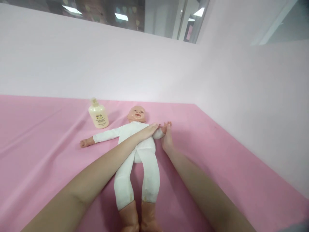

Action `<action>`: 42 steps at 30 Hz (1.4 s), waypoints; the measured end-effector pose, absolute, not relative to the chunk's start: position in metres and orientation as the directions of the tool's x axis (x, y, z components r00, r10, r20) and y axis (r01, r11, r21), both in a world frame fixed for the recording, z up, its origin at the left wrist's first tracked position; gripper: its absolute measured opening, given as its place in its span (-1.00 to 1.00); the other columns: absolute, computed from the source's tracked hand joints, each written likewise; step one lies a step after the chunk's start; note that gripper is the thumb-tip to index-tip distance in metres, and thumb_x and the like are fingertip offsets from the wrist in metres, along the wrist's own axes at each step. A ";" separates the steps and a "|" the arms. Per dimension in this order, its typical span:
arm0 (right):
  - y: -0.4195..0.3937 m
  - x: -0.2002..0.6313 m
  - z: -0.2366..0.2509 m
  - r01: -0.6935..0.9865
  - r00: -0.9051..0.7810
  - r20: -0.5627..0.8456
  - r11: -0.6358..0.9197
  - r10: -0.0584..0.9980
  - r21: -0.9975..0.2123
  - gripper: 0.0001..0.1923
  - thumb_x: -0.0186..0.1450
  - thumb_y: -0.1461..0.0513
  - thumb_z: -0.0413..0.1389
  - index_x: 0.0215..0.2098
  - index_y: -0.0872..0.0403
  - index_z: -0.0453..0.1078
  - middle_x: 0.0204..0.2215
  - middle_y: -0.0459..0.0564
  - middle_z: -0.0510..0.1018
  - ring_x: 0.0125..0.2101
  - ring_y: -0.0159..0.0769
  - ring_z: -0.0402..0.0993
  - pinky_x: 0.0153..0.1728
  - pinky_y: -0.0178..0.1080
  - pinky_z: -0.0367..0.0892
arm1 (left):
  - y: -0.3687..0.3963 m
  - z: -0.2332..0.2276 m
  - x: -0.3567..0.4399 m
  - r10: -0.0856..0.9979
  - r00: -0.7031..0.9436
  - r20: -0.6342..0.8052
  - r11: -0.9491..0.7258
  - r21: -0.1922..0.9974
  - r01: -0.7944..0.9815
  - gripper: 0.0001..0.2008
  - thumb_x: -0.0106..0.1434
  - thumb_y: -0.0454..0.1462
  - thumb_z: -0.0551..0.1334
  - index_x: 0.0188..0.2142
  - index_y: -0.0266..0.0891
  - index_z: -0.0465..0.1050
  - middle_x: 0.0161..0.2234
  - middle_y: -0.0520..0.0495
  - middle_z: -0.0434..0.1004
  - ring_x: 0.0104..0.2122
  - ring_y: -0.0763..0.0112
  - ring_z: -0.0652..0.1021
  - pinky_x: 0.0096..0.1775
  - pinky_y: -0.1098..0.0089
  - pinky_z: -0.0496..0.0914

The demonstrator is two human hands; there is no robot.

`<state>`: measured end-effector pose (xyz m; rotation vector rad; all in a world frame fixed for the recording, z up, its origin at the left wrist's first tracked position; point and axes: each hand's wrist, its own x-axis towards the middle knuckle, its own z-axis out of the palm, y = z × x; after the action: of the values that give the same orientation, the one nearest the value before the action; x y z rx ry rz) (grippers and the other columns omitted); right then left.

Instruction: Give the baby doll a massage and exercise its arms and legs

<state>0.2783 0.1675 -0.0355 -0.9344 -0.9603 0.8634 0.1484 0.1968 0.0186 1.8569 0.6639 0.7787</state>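
A baby doll [149,164] with a white cloth body lies face up, its head at the far end and its feet toward me. My left hand [150,130] rests across the doll's chest and shoulder on the right side, fingers stretched out toward its arm. My right hand [167,141] is closed around the doll's forearm near its small hand [168,123]; part of that grip is hidden. The doll's other arm [106,135] stretches out to the left on the cloth.
A pale yellow pump bottle [99,115] stands left of the doll's head. Pink cloth [48,167] with a few creases covers the surface. A white wall [108,64] rises behind and on the right, with a window [120,16] above.
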 end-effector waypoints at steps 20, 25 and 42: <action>0.148 0.264 -0.018 -0.012 0.129 0.337 0.341 0.933 -0.940 -0.38 0.26 -0.11 0.02 0.14 0.08 0.29 0.18 0.03 0.32 0.20 -0.19 0.21 0.27 -0.09 0.06 | 0.199 0.020 0.147 0.706 0.680 0.199 -0.443 0.873 0.204 -0.38 0.35 0.10 -0.19 -0.04 -0.32 0.37 -0.10 -0.19 0.49 -0.09 0.29 0.46 0.07 0.28 0.25; 0.145 0.264 -0.015 -0.022 0.101 0.325 0.329 0.940 -0.944 -0.38 0.27 -0.10 0.02 0.15 0.09 0.28 0.17 0.04 0.33 0.18 -0.15 0.25 0.24 -0.06 0.09 | 0.201 0.017 0.148 0.699 0.683 0.214 -0.448 0.875 0.183 -0.37 0.34 0.11 -0.19 -0.05 -0.31 0.38 -0.12 -0.18 0.50 -0.10 0.30 0.47 0.05 0.30 0.27; 0.146 0.265 -0.017 -0.001 0.110 0.331 0.333 0.937 -0.943 -0.39 0.28 -0.10 0.00 0.18 0.03 0.25 0.17 -0.02 0.34 0.19 -0.21 0.23 0.26 -0.09 0.08 | 0.202 0.018 0.148 0.701 0.685 0.199 -0.438 0.878 0.192 -0.44 0.36 0.06 -0.17 -0.10 -0.30 0.38 -0.18 -0.13 0.51 -0.16 0.34 0.46 0.00 0.33 0.29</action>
<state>0.2647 0.1462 -0.0170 -0.9936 -1.2577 0.8905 0.1483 0.2021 0.0177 1.9762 0.6900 0.6972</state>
